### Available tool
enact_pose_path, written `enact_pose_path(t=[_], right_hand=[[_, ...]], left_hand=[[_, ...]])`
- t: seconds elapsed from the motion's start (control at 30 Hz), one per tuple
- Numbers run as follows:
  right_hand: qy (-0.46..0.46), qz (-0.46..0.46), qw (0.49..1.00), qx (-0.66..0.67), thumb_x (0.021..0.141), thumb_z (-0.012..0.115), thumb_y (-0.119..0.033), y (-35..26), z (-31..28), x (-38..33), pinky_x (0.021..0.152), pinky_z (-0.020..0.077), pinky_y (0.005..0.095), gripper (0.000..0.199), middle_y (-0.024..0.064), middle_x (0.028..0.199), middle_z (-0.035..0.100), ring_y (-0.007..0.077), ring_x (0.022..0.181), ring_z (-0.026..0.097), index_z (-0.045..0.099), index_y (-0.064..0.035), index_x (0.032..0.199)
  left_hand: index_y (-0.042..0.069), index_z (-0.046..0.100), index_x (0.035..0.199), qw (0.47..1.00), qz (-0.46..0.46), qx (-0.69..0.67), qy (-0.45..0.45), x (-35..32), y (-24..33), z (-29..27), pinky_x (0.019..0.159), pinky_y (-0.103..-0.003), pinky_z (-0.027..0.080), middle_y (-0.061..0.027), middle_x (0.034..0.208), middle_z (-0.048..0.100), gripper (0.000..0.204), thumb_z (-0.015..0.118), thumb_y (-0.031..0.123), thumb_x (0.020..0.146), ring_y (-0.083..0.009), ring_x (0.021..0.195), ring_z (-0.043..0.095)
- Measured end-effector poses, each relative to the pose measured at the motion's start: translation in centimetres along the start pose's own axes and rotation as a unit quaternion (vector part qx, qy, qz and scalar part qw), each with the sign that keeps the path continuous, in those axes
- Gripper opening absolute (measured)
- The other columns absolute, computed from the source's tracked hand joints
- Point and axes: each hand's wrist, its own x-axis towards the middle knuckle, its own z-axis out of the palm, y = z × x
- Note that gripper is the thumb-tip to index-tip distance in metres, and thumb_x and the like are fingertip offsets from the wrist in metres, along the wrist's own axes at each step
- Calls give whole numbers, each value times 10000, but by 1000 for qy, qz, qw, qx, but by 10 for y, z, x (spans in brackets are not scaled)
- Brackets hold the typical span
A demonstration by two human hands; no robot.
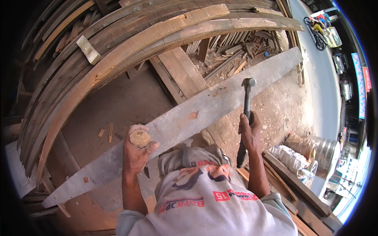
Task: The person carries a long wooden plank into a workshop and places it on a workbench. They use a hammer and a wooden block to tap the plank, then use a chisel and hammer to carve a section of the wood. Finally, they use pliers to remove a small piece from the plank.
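Observation:
A long grey plank lies slantwise in front of me, from the lower left to the upper right. My left hand is over its near-left part, fingers and thumb closed around a round piece of wood with a rough, pale end facing up. A small dark pointed tip shows beside that wrist; whether it belongs to the wooden piece I cannot tell. My right hand is wrapped around the dark handle of a hammer. The hammer's metal head appears over the plank's right half.
Long timbers are stacked beyond the plank, with a small pale block on them. Wood scraps litter the ground. Boards, sacks and a metal drum stand at the right, beside a road with vehicles.

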Motion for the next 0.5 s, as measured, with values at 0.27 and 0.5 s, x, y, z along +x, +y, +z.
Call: enact_pose_path(t=[0.27, 0.5], right_hand=[[-45, -15, 998, -31, 962, 724, -283, 44, -28, 30, 536, 430, 305, 318, 29, 722, 548, 113, 600, 513, 537, -25, 956], [-270, 114, 934, 205, 1025, 657, -335, 61, -48, 60, 447, 388, 261, 304, -8, 680, 535, 83, 505, 481, 543, -65, 944]], left_hand=[[-13, 487, 1229, 953, 237, -154, 111, 46, 109, 77, 637, -249, 491, -33, 829, 586, 817, 922, 478, 741, -122, 727, 594], [-12, 494, 1217, 932, 303, -184, 74, 114, 150, 182, 658, -260, 514, -41, 843, 609, 747, 919, 412, 774, -129, 740, 607]])
